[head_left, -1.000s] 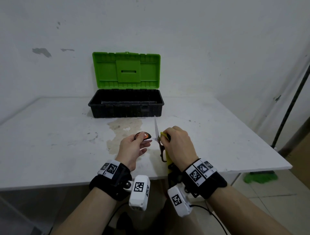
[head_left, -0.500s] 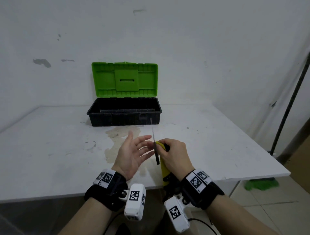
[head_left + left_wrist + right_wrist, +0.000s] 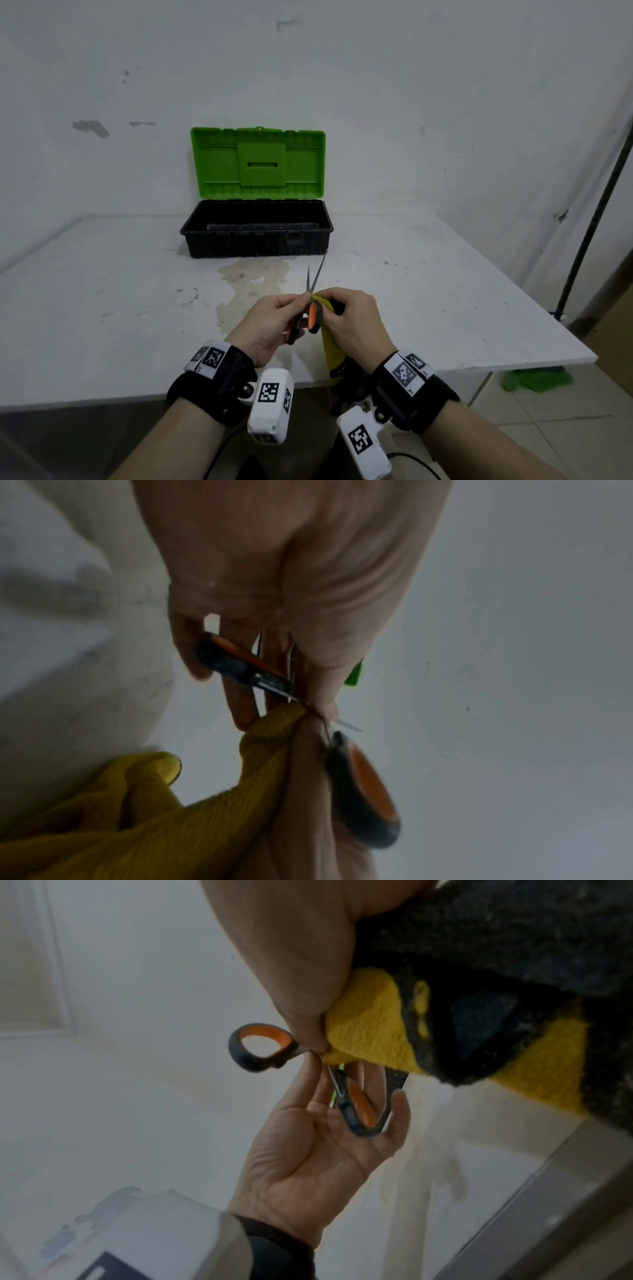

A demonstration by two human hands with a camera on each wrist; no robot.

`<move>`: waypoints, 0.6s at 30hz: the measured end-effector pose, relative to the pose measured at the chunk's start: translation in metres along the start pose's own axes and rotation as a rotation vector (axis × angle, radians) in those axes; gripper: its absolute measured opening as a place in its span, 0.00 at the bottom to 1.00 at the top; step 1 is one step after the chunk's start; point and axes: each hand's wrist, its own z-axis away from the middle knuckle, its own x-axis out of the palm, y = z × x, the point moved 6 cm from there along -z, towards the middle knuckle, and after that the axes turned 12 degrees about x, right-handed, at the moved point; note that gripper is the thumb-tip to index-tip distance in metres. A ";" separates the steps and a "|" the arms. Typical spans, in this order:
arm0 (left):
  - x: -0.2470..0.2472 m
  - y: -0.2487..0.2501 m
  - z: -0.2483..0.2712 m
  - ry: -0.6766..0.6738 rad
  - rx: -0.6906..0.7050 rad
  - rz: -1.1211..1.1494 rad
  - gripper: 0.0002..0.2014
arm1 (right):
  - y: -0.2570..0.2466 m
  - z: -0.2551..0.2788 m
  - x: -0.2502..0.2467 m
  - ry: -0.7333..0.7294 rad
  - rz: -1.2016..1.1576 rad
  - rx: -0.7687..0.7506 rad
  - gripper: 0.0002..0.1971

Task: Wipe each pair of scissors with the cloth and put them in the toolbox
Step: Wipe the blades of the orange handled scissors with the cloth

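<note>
Orange-and-black-handled scissors (image 3: 313,317) are held over the table's front edge, their blades slightly parted and pointing up toward the toolbox. My left hand (image 3: 301,305) grips them near the pivot, with one handle loop (image 3: 359,1110) lying against its fingers. My right hand (image 3: 322,299) pinches a yellow cloth (image 3: 330,346) with a black border against the scissors at the pivot. The other loop (image 3: 260,1047) sticks out free. The black toolbox (image 3: 239,245) stands at the back of the table with its green lid (image 3: 257,164) upright; what lies inside is hard to make out.
The white table (image 3: 102,291) has a yellowish stain (image 3: 253,274) between the toolbox and my hands. A black pole (image 3: 589,222) leans along the wall at the right. Something green (image 3: 534,380) lies on the floor beyond the table's right edge.
Half a second ago my left hand was open beside the scissors; now it grips them again. The blades have parted and tilted to the right, and the handles have turned toward me.
</note>
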 end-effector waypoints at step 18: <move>-0.010 0.002 -0.001 0.122 0.026 -0.037 0.05 | 0.011 -0.018 -0.033 0.008 0.089 0.075 0.07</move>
